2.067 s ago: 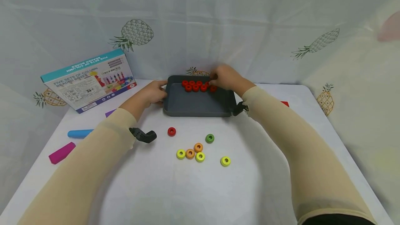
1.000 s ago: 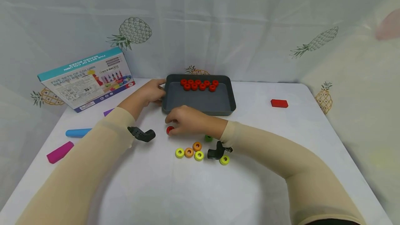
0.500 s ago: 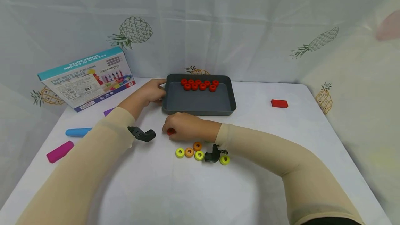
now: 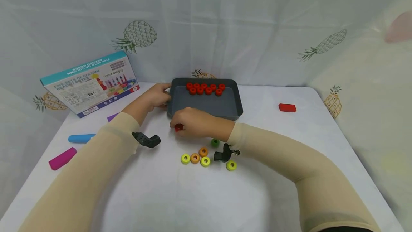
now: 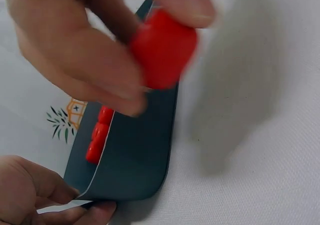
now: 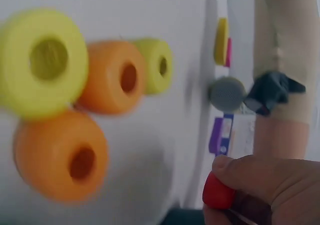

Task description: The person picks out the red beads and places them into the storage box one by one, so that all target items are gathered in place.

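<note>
My left hand (image 4: 156, 96) grips the left wall of the dark grey tray (image 4: 209, 108); in the left wrist view its thumb and fingers lie on either side of the rim. Several red beads (image 4: 208, 91) sit in two rows along the tray's far side. Between thumb and fingers, my right hand (image 4: 194, 122) pinches another red bead (image 5: 165, 50), held up off the table just in front of the tray. The right wrist view shows this hand (image 6: 265, 185) at lower right with the bead at its fingertips.
Loose on the white table lie orange beads (image 4: 195, 158), yellow beads (image 4: 185, 159) and a green bead (image 4: 215, 142). At left are a blue stick (image 4: 80, 138), a magenta block (image 4: 62, 158) and a toy box (image 4: 93, 85). A red block (image 4: 287, 107) lies at right.
From the tray's far side, my right hand has come forward to the lone red bead, pinched it and lifted it back toward the tray. My left hand stays on the tray.
</note>
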Motion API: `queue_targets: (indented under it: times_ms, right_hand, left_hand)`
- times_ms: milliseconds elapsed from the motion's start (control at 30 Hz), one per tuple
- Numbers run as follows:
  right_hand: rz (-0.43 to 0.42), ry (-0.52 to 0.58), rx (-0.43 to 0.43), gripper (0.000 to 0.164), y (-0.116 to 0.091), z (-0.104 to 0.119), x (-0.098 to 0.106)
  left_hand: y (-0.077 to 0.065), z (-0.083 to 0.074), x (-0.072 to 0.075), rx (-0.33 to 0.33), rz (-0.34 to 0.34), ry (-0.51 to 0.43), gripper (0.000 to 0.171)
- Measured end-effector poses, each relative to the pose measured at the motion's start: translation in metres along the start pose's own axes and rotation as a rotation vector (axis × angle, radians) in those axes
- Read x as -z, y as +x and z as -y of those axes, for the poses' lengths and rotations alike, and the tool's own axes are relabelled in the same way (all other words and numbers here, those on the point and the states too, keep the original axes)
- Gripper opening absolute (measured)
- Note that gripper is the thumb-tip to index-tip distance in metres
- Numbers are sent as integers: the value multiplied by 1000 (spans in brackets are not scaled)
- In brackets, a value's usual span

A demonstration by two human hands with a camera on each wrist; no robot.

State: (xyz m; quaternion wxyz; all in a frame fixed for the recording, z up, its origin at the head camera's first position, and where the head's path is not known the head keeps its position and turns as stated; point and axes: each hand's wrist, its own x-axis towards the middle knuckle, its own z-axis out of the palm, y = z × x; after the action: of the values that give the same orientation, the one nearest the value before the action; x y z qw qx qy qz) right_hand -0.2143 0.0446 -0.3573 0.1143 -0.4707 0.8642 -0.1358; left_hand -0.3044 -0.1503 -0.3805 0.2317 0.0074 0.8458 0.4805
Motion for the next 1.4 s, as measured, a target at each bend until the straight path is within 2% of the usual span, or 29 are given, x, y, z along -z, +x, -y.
queue_targets:
  times_ms: [333, 667, 900, 1067, 1400]
  right_hand:
    - [-69, -7, -50, 25, 2, -34, 23]
    - [-102, -19, -189, 27, 7, -92, 43]
    - [-109, -2, -286, 31, 7, -128, 45]
    - [-104, -4, -302, 32, 7, -139, 41]
    - [-114, -46, -324, 32, 9, -144, 39]
  left_hand:
    - [3, 4, 2, 18, -1, -7, 75]
    - [7, 5, 3, 20, -7, 2, 76]
    - [6, 3, 2, 21, 1, 2, 77]
    - [5, 2, 2, 17, 0, 0, 77]
    - [8, 4, 2, 23, 15, -23, 76]
